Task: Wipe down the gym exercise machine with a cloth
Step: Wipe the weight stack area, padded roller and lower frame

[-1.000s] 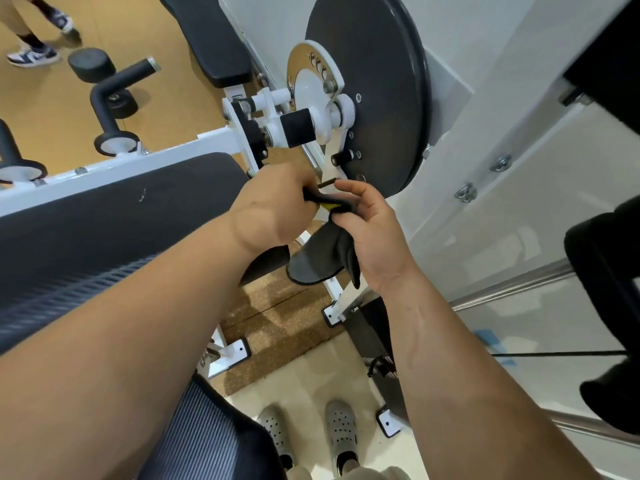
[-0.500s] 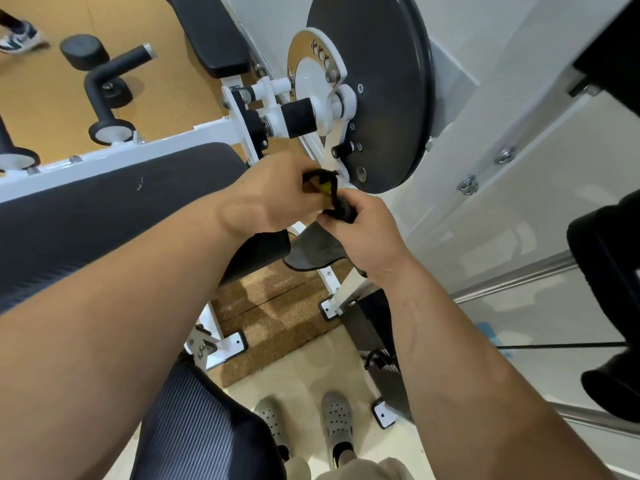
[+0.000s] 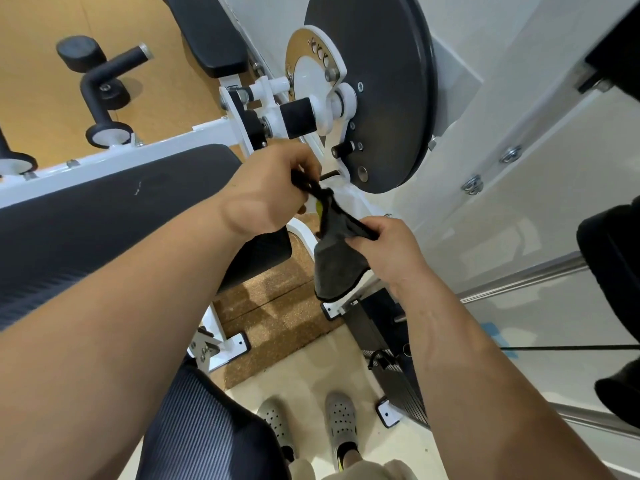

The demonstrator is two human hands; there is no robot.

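Observation:
A dark grey cloth (image 3: 337, 265) with a black hem hangs between my hands in the middle of the head view. My left hand (image 3: 273, 192) pinches its upper corner just below the machine's pivot. My right hand (image 3: 384, 249) grips the cloth's edge lower and to the right, so the cloth is stretched between them. The gym machine has a white frame (image 3: 166, 142), a large dark round disc (image 3: 381, 88) and a black padded seat (image 3: 114, 209) on the left. A yellow-green patch shows on the cloth by my left hand.
A white shroud panel (image 3: 519, 168) and chrome rails (image 3: 526, 280) stand on the right. A black foam roller arm (image 3: 104, 74) sits at the upper left over the cork floor. My grey shoes (image 3: 311, 420) stand below, beside a ribbed black pad (image 3: 201, 431).
My hands have drawn apart: the right hand slid down and right along the cloth, stretching it out. The left hand stayed near the pivot holding the corner.

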